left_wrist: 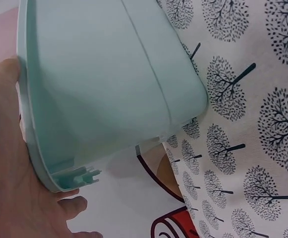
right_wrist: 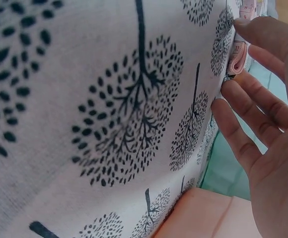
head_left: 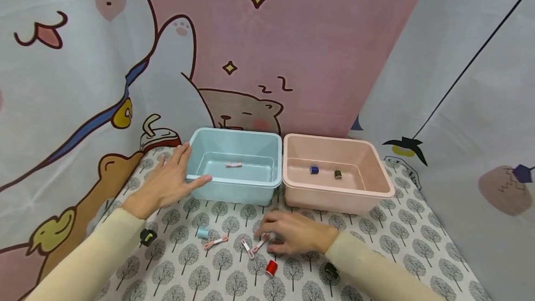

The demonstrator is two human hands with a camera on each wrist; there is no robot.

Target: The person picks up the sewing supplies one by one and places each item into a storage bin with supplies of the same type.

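Observation:
My left hand (head_left: 169, 180) rests at the left corner of the light blue bin (head_left: 234, 192), fingers extended along its rim and thumb over the front edge. Low over the cloth, my right hand (head_left: 292, 233) reaches to a folded pink tape measure (head_left: 261, 242). In the right wrist view its numbered tape (right_wrist: 238, 57) lies between the spread thumb and fingers, which are not closed on it. A second folded tape measure (head_left: 247, 248) lies beside it, and a third tape measure (head_left: 215, 243) is farther left. Just in front sits a red thread spool (head_left: 271, 268).
A light blue spool (head_left: 203, 233) lies left of the tapes. Inside the blue bin is another folded tape (head_left: 234, 165). The pink bin (head_left: 338, 196) on the right holds a blue spool (head_left: 314, 170) and a dark green spool (head_left: 338, 174). A printed curtain hangs behind.

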